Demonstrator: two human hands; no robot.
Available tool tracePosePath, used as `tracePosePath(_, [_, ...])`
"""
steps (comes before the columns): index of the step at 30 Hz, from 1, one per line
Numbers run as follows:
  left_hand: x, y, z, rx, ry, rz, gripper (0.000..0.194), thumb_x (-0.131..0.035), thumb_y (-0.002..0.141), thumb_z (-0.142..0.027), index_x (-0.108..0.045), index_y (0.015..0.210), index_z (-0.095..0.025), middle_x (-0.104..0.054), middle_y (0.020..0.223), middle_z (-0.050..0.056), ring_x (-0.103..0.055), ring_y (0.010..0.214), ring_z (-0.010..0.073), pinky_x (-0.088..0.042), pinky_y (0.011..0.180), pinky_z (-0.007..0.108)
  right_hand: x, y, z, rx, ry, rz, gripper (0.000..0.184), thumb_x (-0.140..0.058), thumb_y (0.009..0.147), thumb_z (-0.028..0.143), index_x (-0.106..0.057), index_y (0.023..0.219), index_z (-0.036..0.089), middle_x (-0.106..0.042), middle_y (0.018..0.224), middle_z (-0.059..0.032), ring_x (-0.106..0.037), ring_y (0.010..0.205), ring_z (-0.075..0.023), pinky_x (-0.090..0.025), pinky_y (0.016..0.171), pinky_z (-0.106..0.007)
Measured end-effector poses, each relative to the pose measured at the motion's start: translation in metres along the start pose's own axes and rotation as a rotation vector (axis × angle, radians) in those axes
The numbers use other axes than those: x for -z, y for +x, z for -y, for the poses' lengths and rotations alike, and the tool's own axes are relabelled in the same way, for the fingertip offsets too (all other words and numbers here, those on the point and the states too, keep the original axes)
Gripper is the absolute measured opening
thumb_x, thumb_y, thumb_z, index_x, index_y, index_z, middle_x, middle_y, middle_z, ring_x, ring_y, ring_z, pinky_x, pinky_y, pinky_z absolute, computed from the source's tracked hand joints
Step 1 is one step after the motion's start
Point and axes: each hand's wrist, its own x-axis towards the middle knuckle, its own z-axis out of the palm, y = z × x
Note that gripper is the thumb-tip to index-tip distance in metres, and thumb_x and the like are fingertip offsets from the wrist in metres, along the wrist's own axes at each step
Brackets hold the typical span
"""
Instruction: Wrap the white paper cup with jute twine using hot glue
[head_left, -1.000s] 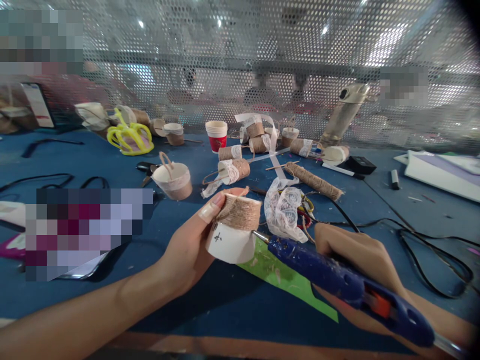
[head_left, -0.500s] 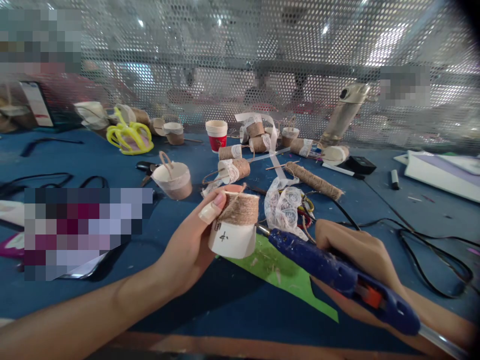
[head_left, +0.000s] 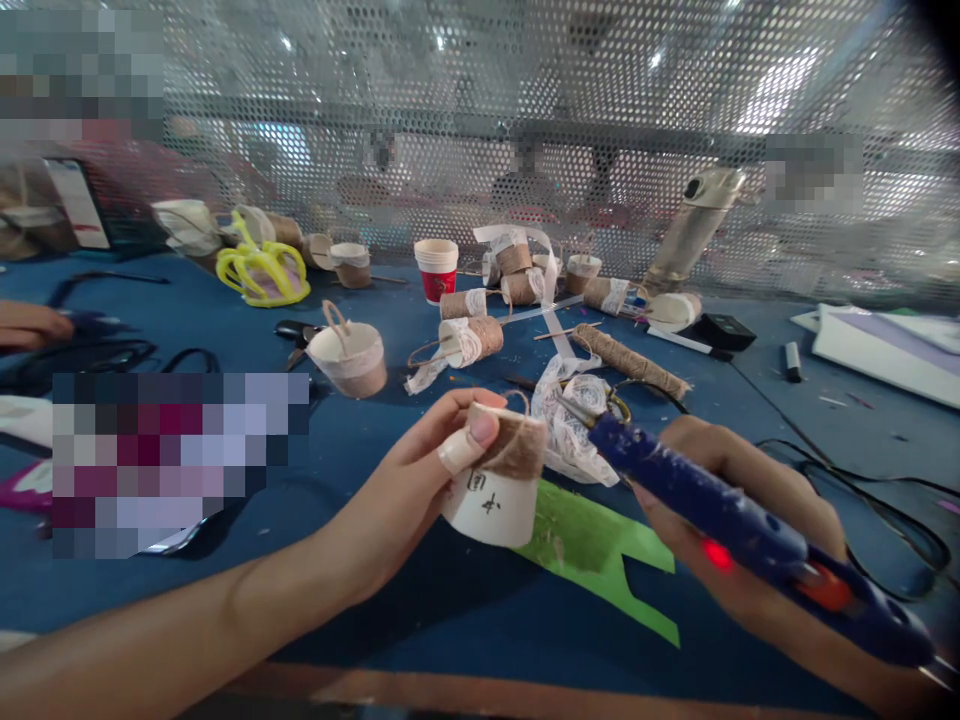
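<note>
A pale, smooth strip [head_left: 457,456] resembling an adhesive bandage wrapped the thumb [head_left: 482,428] of the left hand [head_left: 409,490]; the left forearm [head_left: 247,590] and right hand [head_left: 750,468] were bare.

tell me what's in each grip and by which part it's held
Left grip: the paper cup, by its side, thumb over the twine band. Right grip: the blue glue gun, about mid-length, the exact contact hidden behind it.

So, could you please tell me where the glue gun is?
In the head view, the glue gun is in the right hand, to the right of the twine-wrapped cup, with white lace beyond its tip.
</note>
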Motion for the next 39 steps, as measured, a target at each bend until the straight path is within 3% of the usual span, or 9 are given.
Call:
tracePosePath(3, [-0.001,-0.003,0.001,0.037,0.056,0.084,0.027,-0.074,0.084,-0.045,-0.07,0.102,-0.026,-0.072,0.101,0.001,-0.064,0.089,0.0168,-0.048,0.072,0.024,-0.005,0.004,0.005,-0.041,0.054,-0.117,0.027,-0.067,0.08,0.008,-0.048,0.078,0.026,-0.061,0.082,0.0031,-0.058,0.067,-0.0143,-0.049,0.065,-0.028])
tracePosePath(8, [-0.002,-0.004,0.006,0.114,0.082,0.234,0.03,-0.073,0.085,-0.043,-0.067,0.11,-0.027,-0.069,0.104,0.001,-0.064,0.093,0.0176,-0.047,0.079,0.028,-0.009,0.01,0.001,-0.07,0.154,-0.031,0.031,-0.07,0.081,0.006,-0.047,0.077,0.026,-0.07,0.104,0.0023,-0.069,0.087,-0.0166,-0.057,0.08,-0.028])
tracePosePath(14, [-0.005,-0.003,0.01,0.137,0.08,0.33,0.03,-0.076,0.084,-0.039,-0.065,0.109,-0.025,-0.068,0.105,0.002,-0.064,0.1,0.0193,-0.047,0.089,0.032,-0.01,0.01,-0.009,-0.072,0.303,0.138,0.027,-0.074,0.083,0.01,-0.061,0.096,0.029,-0.071,0.101,0.0023,-0.071,0.099,-0.0188,-0.059,0.086,-0.03])
tracePosePath(17, [-0.004,-0.003,0.01,0.144,0.108,0.294,0.033,-0.075,0.084,-0.042,-0.064,0.11,-0.026,-0.068,0.107,0.003,-0.064,0.099,0.0208,-0.047,0.085,0.032,-0.009,0.01,-0.009,-0.117,0.354,0.112,0.023,-0.077,0.083,0.014,-0.066,0.096,0.028,-0.074,0.102,0.0009,-0.072,0.102,-0.0203,-0.059,0.085,-0.03])
tracePosePath(22, [-0.001,-0.002,0.008,0.148,0.188,0.186,0.037,-0.07,0.085,-0.05,-0.062,0.113,-0.026,-0.07,0.102,0.004,-0.065,0.088,0.0212,-0.045,0.072,0.03,-0.007,0.008,-0.006,-0.176,0.303,0.021,0.021,-0.082,0.08,0.018,-0.069,0.092,0.028,-0.076,0.092,0.001,-0.074,0.088,-0.0208,-0.061,0.071,-0.03])
tracePosePath(29, [-0.002,0.0,0.004,0.057,0.207,0.032,0.041,-0.073,0.083,-0.05,-0.061,0.112,-0.023,-0.068,0.099,0.005,-0.062,0.087,0.0214,-0.044,0.07,0.03,-0.007,0.004,-0.008,-0.207,0.275,0.034,0.017,-0.084,0.077,0.022,-0.07,0.085,0.028,-0.073,0.087,0.0011,-0.074,0.081,-0.0208,-0.063,0.064,-0.029])
tracePosePath(35, [-0.003,0.0,0.001,0.007,0.2,-0.009,0.036,-0.075,0.081,-0.047,-0.061,0.105,-0.023,-0.069,0.098,0.003,-0.061,0.085,0.019,-0.044,0.071,0.029,-0.007,0.003,-0.015,-0.224,0.321,0.118,0.015,-0.081,0.08,0.024,-0.069,0.087,0.027,-0.072,0.087,-0.001,-0.074,0.084,-0.0225,-0.062,0.06,-0.029])
tracePosePath(39, [-0.003,0.001,0.002,-0.034,0.199,0.006,0.032,-0.075,0.083,-0.044,-0.062,0.103,-0.023,-0.068,0.095,0.002,-0.061,0.082,0.0174,-0.043,0.069,0.027,-0.01,0.004,-0.01,-0.256,0.324,0.093,0.015,-0.081,0.079,0.024,-0.068,0.085,0.028,-0.073,0.086,-0.0012,-0.075,0.083,-0.024,-0.062,0.059,-0.031])
